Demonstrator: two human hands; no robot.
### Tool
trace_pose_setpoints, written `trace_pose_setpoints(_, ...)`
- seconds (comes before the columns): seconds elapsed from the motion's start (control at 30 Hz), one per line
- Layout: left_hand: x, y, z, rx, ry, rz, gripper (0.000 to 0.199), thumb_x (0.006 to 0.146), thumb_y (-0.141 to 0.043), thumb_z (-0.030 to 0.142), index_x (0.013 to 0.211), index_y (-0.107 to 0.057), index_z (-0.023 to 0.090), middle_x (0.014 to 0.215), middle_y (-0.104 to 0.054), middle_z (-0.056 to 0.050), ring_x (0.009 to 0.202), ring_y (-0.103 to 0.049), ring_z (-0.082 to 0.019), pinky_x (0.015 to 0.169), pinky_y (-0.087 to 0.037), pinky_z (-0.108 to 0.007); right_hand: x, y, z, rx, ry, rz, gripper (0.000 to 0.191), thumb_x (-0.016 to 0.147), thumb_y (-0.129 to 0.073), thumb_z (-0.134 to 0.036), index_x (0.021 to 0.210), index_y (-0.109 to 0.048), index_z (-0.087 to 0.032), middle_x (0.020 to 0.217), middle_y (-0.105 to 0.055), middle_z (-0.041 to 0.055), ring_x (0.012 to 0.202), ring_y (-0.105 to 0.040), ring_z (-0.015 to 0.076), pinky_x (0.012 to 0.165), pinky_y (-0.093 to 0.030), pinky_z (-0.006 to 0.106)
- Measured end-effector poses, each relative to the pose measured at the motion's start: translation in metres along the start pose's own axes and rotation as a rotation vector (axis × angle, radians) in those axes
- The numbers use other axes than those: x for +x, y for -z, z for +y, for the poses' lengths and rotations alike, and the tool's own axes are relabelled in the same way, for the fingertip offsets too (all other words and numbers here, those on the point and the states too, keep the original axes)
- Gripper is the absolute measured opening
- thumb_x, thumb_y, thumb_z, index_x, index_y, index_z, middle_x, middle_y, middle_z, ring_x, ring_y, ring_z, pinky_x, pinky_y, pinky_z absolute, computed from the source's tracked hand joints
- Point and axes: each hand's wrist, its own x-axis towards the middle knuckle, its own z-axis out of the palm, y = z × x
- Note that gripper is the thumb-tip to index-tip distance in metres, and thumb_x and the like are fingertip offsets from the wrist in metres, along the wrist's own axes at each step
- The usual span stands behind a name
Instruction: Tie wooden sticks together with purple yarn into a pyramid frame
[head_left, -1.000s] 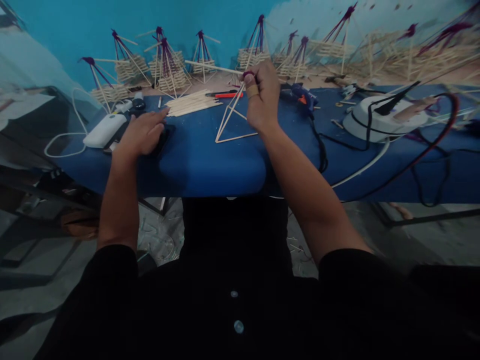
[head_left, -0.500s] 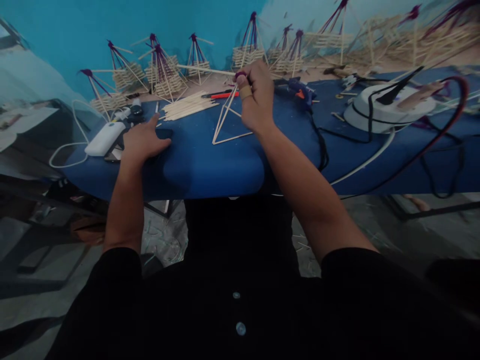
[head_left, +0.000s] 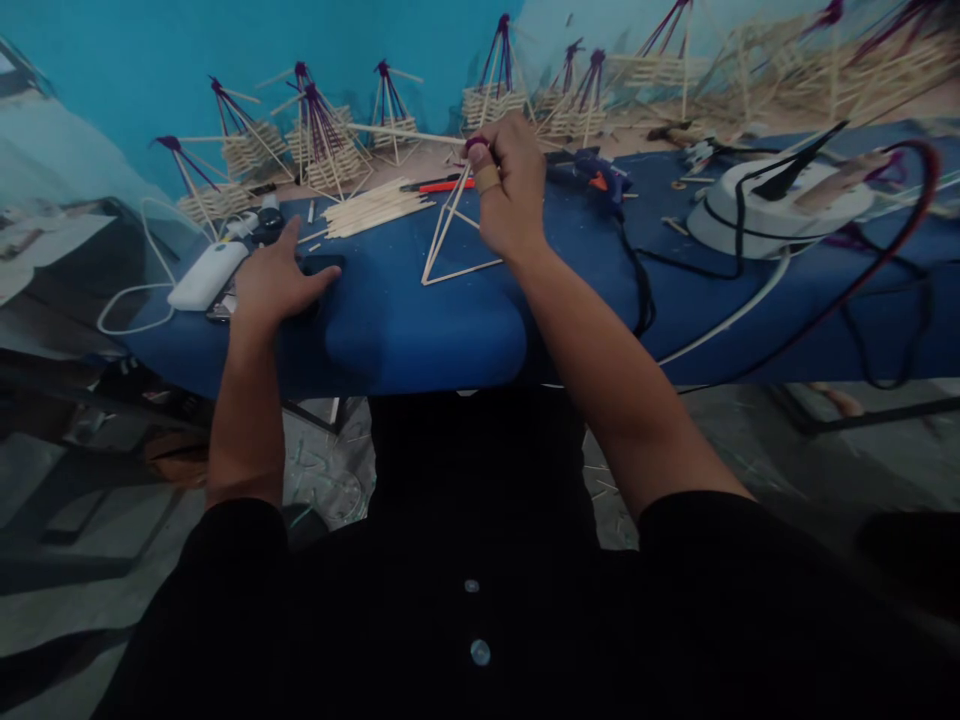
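Observation:
My right hand [head_left: 514, 185] is closed around the purple-bound top of a stick frame [head_left: 438, 243], a pyramid of thin pale wooden sticks standing on the blue tabletop. One stick juts out leftward from that top. My left hand [head_left: 276, 275] lies with fingers spread over a dark phone-like object [head_left: 324, 266], mostly hidden beneath it. A white power bank [head_left: 208, 276] with a cable is just left of this hand. Beyond its fingertips lies a pile of loose wooden sticks [head_left: 377, 208]. Between the pile and my right hand is a red and black pen-like tool [head_left: 444, 185].
Several finished-looking stick structures with purple tops, such as one tower [head_left: 321, 140], line the wall at the back. A glue gun [head_left: 602, 180] lies right of my right hand. Further right, black cables cross a round white base [head_left: 780, 215]. The blue table [head_left: 427, 345] ends at my waist.
My left hand has shifted slightly left, its fingers still spread. My right hand keeps its hold on the stick frame's top. The whole view has tilted a little.

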Motion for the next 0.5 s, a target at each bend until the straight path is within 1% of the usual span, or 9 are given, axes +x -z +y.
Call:
trace_pose_setpoints(0.07, -0.020, 0.009, 0.004, -0.053, 0.114, 0.173, 0.065, 0.086, -0.073, 0.042, 0.149, -0.065, 0.025, 0.117, -0.087, -0.008, 0.105, -0.075, -0.033, 0.105, -0.054, -0.051, -0.001, 0.000, -0.001, -0.001, 0.022, 0.007, 0.032, 0.094, -0.058, -0.076, 0.085, -0.067, -0.046, 0.108, -0.073, 0.0064, 0.117, -0.066, 0.0359, 0.116, -0.056, 0.061)
trace_pose_setpoints(0.1, -0.031, 0.013, 0.007, -0.081, 0.106, 0.167, 0.062, 0.086, -0.069, 0.033, 0.147, -0.064, 0.024, 0.114, -0.086, -0.007, 0.102, -0.074, -0.029, 0.103, -0.055, -0.048, -0.002, 0.000, -0.002, -0.011, 0.026, 0.007, 0.033, 0.096, -0.054, -0.075, 0.086, -0.067, -0.046, 0.109, -0.073, 0.0066, 0.117, -0.066, 0.0359, 0.117, -0.055, 0.061)
trace_pose_setpoints(0.13, -0.041, 0.018, 0.011, -0.107, 0.103, 0.173, 0.059, 0.083, -0.064, 0.025, 0.142, -0.065, 0.022, 0.106, -0.085, -0.005, 0.096, -0.072, -0.026, 0.099, -0.056, -0.046, -0.003, 0.000, -0.004, -0.027, 0.020, 0.004, 0.035, 0.098, -0.051, -0.074, 0.087, -0.066, -0.045, 0.110, -0.073, 0.0068, 0.119, -0.066, 0.0359, 0.117, -0.055, 0.062)
trace_pose_setpoints(0.17, -0.049, 0.022, 0.015, -0.138, 0.104, 0.184, 0.057, 0.079, -0.061, 0.020, 0.136, -0.066, 0.021, 0.095, -0.082, -0.002, 0.088, -0.070, -0.023, 0.094, -0.056, -0.044, -0.003, 0.001, -0.006, -0.046, 0.009, -0.003, 0.036, 0.099, -0.048, -0.074, 0.089, -0.066, -0.045, 0.112, -0.072, 0.0069, 0.121, -0.065, 0.0359, 0.117, -0.055, 0.063)
trace_pose_setpoints(0.23, -0.057, 0.028, 0.020, -0.203, 0.087, 0.166, 0.054, 0.075, -0.055, 0.017, 0.128, -0.065, 0.020, 0.084, -0.077, 0.002, 0.080, -0.066, -0.020, 0.088, -0.054, -0.041, -0.005, 0.002, -0.008, -0.080, -0.011, -0.021, 0.036, 0.100, -0.045, -0.072, 0.091, -0.065, -0.044, 0.114, -0.072, 0.0067, 0.122, -0.064, 0.0355, 0.117, -0.055, 0.063)
trace_pose_setpoints(0.3, -0.055, 0.029, 0.020, -0.253, 0.053, 0.118, 0.053, 0.071, -0.052, 0.018, 0.122, -0.064, 0.021, 0.079, -0.075, 0.002, 0.079, -0.066, -0.021, 0.085, -0.054, -0.041, -0.005, 0.002, -0.009, -0.072, 0.010, -0.023, 0.033, 0.100, -0.043, -0.068, 0.090, -0.063, -0.044, 0.112, -0.071, 0.0070, 0.120, -0.064, 0.0355, 0.115, -0.054, 0.064)
trace_pose_setpoints(0.37, -0.043, 0.024, 0.015, -0.251, 0.030, 0.052, 0.055, 0.068, -0.051, 0.021, 0.122, -0.063, 0.022, 0.081, -0.078, -0.001, 0.084, -0.069, -0.025, 0.087, -0.055, -0.045, -0.005, 0.002, -0.008, -0.041, 0.048, -0.017, 0.029, 0.100, -0.044, -0.064, 0.088, -0.062, -0.044, 0.109, -0.069, 0.0076, 0.117, -0.064, 0.0360, 0.113, -0.053, 0.065)
trace_pose_setpoints(0.43, -0.026, 0.017, 0.006, -0.198, 0.045, 0.001, 0.056, 0.072, -0.053, 0.024, 0.128, -0.061, 0.022, 0.093, -0.083, -0.006, 0.092, -0.074, -0.030, 0.092, -0.057, -0.050, -0.005, 0.002, -0.006, -0.034, 0.058, -0.013, 0.027, 0.100, -0.045, -0.062, 0.089, -0.062, -0.044, 0.109, -0.068, 0.0078, 0.117, -0.063, 0.0360, 0.112, -0.053, 0.064)
trace_pose_setpoints(0.5, -0.007, 0.009, -0.005, -0.141, 0.048, -0.028, 0.056, 0.081, -0.054, 0.029, 0.136, -0.057, 0.020, 0.115, -0.086, -0.012, 0.110, -0.077, -0.031, 0.101, -0.058, -0.053, -0.004, 0.001, -0.004, -0.067, 0.049, -0.021, 0.027, 0.102, -0.044, -0.061, 0.092, -0.063, -0.044, 0.111, -0.069, 0.0076, 0.119, -0.063, 0.0352, 0.112, -0.054, 0.062)
